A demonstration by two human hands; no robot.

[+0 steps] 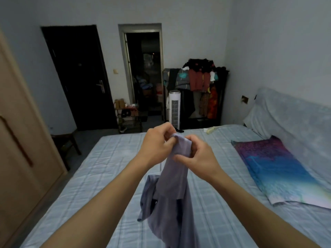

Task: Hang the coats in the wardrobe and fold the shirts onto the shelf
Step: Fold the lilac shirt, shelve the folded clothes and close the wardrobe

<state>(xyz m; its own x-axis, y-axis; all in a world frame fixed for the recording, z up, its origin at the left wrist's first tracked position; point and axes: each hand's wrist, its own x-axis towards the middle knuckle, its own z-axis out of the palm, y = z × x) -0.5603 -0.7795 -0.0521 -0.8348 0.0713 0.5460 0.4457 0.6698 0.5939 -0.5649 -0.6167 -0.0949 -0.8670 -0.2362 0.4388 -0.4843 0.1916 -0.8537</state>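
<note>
- Up above the bed (107, 167), both hands hold a lilac shirt (172, 185) by its top edge.
- Left hand (157, 142): fingers pinched on the cloth at the shirt's upper left.
- Right hand (198, 154): fingers curled shut on the cloth at the upper right, close beside the left hand.
- Shirt hangs down between the forearms, its lower folds bunched over the bed's near part.
- Wardrobe (16, 140) stands left of the bed, doors closed.
- A colourful pillow (272, 167) lies on the bed's right side, well apart from the shirt.
</note>
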